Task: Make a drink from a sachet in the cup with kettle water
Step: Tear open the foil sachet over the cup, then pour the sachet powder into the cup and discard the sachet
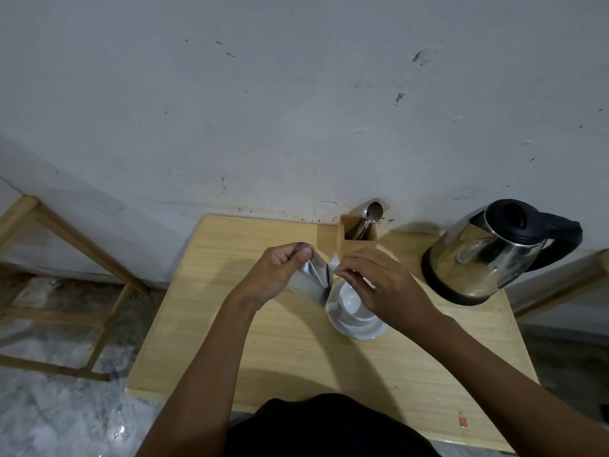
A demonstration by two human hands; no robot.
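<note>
Both forearms reach forward over the table [263, 351], the left hand [280, 272] and right hand [379, 282] pinching a silvery sachet [313, 278], no print legible, just above the white cup [352, 301].

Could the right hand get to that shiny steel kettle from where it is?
Probably yes, once free. The steel kettle with black handle stands just beyond the right hand, nothing between, but both hands now pinch the silver foil sachet.
</note>
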